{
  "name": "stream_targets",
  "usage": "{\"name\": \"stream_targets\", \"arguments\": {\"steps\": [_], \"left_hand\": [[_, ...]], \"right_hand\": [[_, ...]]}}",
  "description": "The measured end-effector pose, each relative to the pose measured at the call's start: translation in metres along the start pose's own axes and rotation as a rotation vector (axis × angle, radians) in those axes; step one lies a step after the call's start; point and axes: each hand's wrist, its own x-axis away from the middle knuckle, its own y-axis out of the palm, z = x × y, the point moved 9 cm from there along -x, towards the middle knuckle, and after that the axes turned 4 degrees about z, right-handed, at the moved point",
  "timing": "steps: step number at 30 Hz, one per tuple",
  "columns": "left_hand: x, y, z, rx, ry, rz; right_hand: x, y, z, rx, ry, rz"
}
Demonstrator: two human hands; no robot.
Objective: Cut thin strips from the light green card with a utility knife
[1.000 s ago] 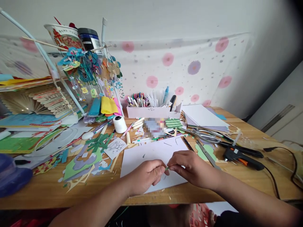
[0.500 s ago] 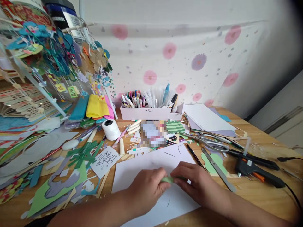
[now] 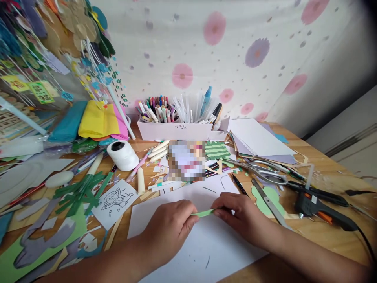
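A narrow green paper strip [image 3: 204, 213] is stretched between my two hands, just above a white paper sheet [image 3: 203, 251] lying on the wooden table [image 3: 326, 243]. My left hand [image 3: 167, 230] pinches the strip's left end with fingers closed. My right hand [image 3: 241, 218] pinches its right end, thumb and fingers pressed together.
A white box of markers and pens [image 3: 176, 127] stands at the back. A thread spool [image 3: 122, 155], green paper scraps [image 3: 82, 192] and a small cartoon drawing [image 3: 116, 199] lie left. Scissors [image 3: 259, 169], a craft knife [image 3: 269, 202], a glue gun [image 3: 321, 208] and stacked paper [image 3: 259, 143] lie right.
The camera has moved closer and lower over the table. My hands have drawn slightly apart, and more of the green strip shows between them.
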Motion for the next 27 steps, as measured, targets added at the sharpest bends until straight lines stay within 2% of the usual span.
{"name": "stream_targets", "arguments": {"steps": [5, 10, 16, 22, 25, 27], "left_hand": [[0.0, -0.002, 0.001, -0.015, 0.022, 0.024], [0.001, -0.001, 0.007, -0.116, 0.071, 0.021], [0.006, 0.004, 0.013, -0.128, 0.135, -0.011], [0.005, 0.006, 0.0, -0.12, 0.095, -0.012], [0.002, 0.012, -0.009, -0.2, 0.051, -0.075], [0.0, 0.016, -0.014, -0.289, 0.006, -0.152]], "right_hand": [[0.002, -0.008, 0.0, 0.003, 0.01, -0.017], [0.009, -0.001, -0.01, -0.034, -0.026, -0.082], [0.012, 0.002, -0.025, 0.236, -0.193, -0.05], [0.011, -0.002, -0.022, 0.367, -0.235, -0.049], [0.012, -0.009, -0.022, 0.397, -0.252, -0.04], [0.018, -0.024, -0.022, 0.408, -0.261, -0.012]]}}
